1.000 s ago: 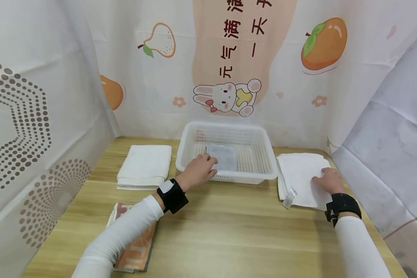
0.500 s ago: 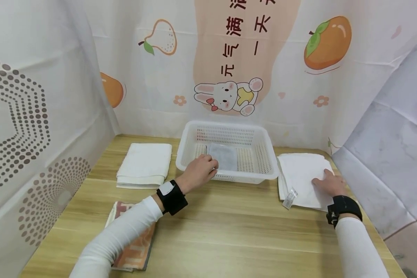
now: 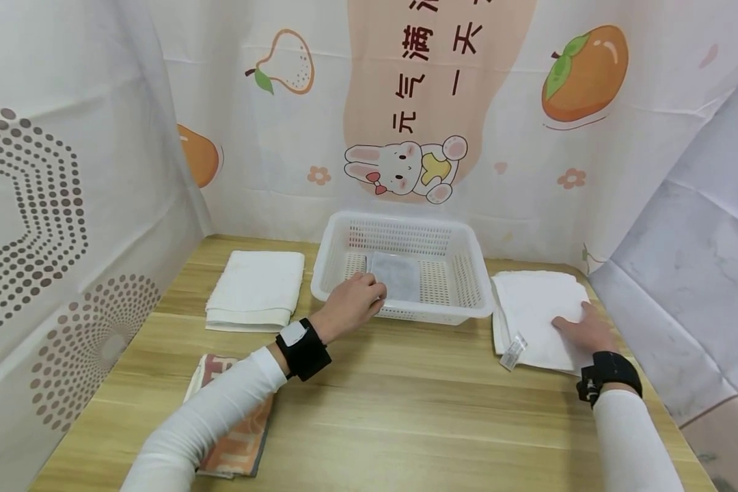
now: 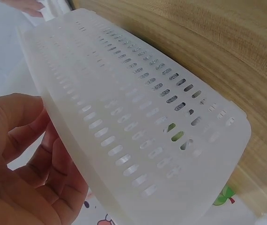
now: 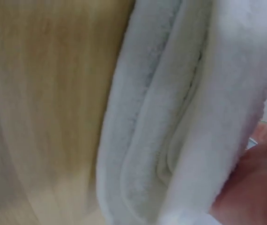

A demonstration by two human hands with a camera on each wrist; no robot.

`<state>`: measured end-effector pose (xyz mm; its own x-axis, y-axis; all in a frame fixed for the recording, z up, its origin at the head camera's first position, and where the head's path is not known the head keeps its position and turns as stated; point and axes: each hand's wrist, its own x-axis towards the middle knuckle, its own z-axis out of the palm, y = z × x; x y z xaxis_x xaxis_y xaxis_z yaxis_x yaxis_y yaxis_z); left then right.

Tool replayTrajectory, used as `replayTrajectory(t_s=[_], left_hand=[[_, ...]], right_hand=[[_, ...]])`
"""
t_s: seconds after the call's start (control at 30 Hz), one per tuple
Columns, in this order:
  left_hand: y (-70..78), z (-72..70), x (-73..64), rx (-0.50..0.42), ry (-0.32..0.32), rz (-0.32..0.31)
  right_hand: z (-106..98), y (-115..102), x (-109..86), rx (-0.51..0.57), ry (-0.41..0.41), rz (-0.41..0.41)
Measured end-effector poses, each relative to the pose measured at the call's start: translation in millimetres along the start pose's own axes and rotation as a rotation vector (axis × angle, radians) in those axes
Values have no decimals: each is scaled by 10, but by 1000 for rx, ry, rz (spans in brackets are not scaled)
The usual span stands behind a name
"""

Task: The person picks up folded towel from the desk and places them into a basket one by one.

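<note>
My left hand (image 3: 352,301) is at the near rim of a white plastic basket (image 3: 476,287), its fingers curled over the rim. Up close in the left wrist view, the thumb (image 4: 23,108) meets that rim while the other fingers bend behind it. Inside the basket lies a folded grey-blue cloth (image 3: 396,277). My right hand (image 3: 590,330) rests on top of a folded white towel (image 3: 538,307) at the right, thumb spread out to the left. Several stacked layers of this towel (image 5: 147,122) show from the side in the right wrist view. A tag hangs off its near left corner.
Another folded white towel (image 3: 258,283) lies left of the basket. Nearer, a folded orange, patterned towel (image 3: 240,437) is partly hidden beneath my left forearm. A printed curtain (image 3: 270,157) hangs right behind the wooden table (image 3: 418,410).
My right hand's fingers have shifted slightly right over the white towel. The left hand's fingers have curled a little more at the basket rim. The basket and towels stay in place.
</note>
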<state>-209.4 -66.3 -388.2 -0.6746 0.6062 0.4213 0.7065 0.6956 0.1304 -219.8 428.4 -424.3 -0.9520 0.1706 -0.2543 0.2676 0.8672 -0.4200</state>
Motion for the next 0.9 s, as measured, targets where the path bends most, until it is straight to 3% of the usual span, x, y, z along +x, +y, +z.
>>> replayTrajectory(t_s=[0.37,0.9], left_hand=[[-11,4,-3,-19,-1,-10],[-15,-2,-7,-35,12,-5]], right_hand=[[24,64,-19,46,29,54],[62,71,-82,25,62,22]])
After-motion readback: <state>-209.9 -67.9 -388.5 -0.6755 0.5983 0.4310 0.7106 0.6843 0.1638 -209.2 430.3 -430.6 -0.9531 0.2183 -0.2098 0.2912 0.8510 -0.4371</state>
